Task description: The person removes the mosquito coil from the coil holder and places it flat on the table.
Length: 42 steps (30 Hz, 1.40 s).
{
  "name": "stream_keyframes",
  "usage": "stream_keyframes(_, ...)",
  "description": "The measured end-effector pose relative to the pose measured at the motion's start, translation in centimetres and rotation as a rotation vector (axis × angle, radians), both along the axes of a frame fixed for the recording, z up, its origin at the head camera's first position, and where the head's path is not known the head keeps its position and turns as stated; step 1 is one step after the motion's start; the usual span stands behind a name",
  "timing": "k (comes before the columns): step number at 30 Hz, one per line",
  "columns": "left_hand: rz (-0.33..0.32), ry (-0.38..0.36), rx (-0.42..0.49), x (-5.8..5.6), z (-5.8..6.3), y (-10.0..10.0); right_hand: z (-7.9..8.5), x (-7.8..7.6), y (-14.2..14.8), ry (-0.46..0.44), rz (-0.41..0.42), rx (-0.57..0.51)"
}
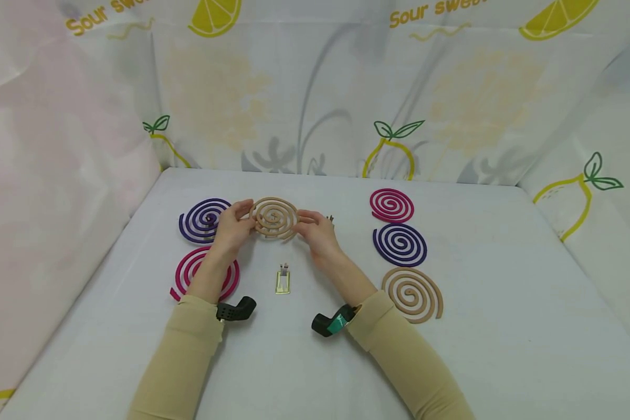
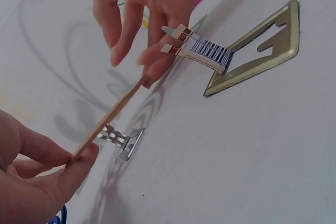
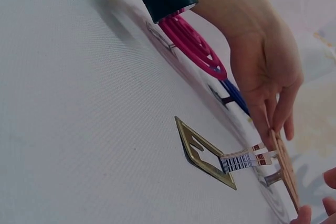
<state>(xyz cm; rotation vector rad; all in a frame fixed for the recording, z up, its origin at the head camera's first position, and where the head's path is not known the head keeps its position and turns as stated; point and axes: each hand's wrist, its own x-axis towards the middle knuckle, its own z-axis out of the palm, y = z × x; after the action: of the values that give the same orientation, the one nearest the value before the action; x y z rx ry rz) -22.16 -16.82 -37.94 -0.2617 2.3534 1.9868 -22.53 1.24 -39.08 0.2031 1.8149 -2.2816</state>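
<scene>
A tan mosquito coil [image 1: 275,217] is held level above the back of the table. My left hand [image 1: 233,224] pinches its left rim and my right hand [image 1: 319,236] pinches the right rim. In the left wrist view the coil appears edge-on, with a silver metal coil stand [image 2: 126,145] underneath; whether the stand's tip touches it I cannot tell. Nearer to me, a gold-toned coil stand [image 1: 283,283] lies with its prongs bent up. Another stand [image 1: 330,219] partly shows behind my right hand.
Beside my left arm are a blue coil [image 1: 191,232] and a pink coil [image 1: 178,274], both raised on stands and partly covered by the arm. At the right, pink [image 1: 392,205], blue [image 1: 400,245] and tan [image 1: 412,294] coils form a column. A printed curtain [image 1: 315,87] hangs behind the table.
</scene>
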Motion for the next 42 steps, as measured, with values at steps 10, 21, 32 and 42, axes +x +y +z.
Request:
stream_keyframes(10,0.000,0.000,0.040,-0.1,0.0,0.0,0.0,-0.2,0.0,-0.002,0.001,-0.015)
stream_keyframes(21,0.011,-0.014,0.056,0.0,0.4,0.0,0.2,0.0,0.0,-0.012,0.012,-0.018)
stream_keyframes(32,0.013,-0.004,0.053,0.1,0.7,0.2,1.1,0.2,0.4,-0.003,-0.010,-0.131)
stream_keyframes(42,-0.003,-0.001,0.073,0.4,1.7,0.5,1.7,0.1,0.7,-0.011,-0.086,-0.114)
